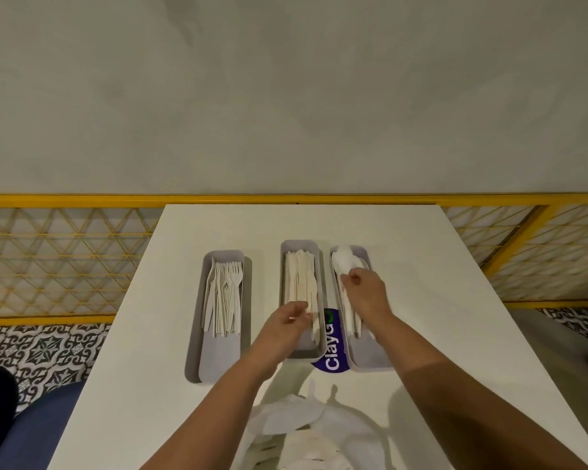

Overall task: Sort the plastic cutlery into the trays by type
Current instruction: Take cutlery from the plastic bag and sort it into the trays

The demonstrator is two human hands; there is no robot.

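1. Three grey trays stand side by side on the white tabletop (438, 300), long sides running away from the person.
2. The left tray (197, 334) holds forks (224, 293), tines at the far end; it stands a little apart from the other two.
3. The middle tray (321, 300) holds knives (299, 279) lying lengthwise.
4. The left hand (286, 322) hangs over the near half of the middle tray. Its grip is pressed together, fingertips and thumb pinching a knife (315, 330), whose near end sticks out just below the fingers, inside the tray.
5. The right tray (370, 357) holds spoons (345, 261), bowls heaped at the far end.
6. The right hand (364, 290) is over the middle of that tray. Its grip is also pressed together, pinching a spoon (355, 266), whose bowl lies just beyond the fingertips on the heap.
7. A purple round sticker (331, 354) with white lettering shows between the middle and right trays, partly under both.
8. A blurred pile of white plastic (296, 422) lies on the near edge of the tabletop, between the forearms.
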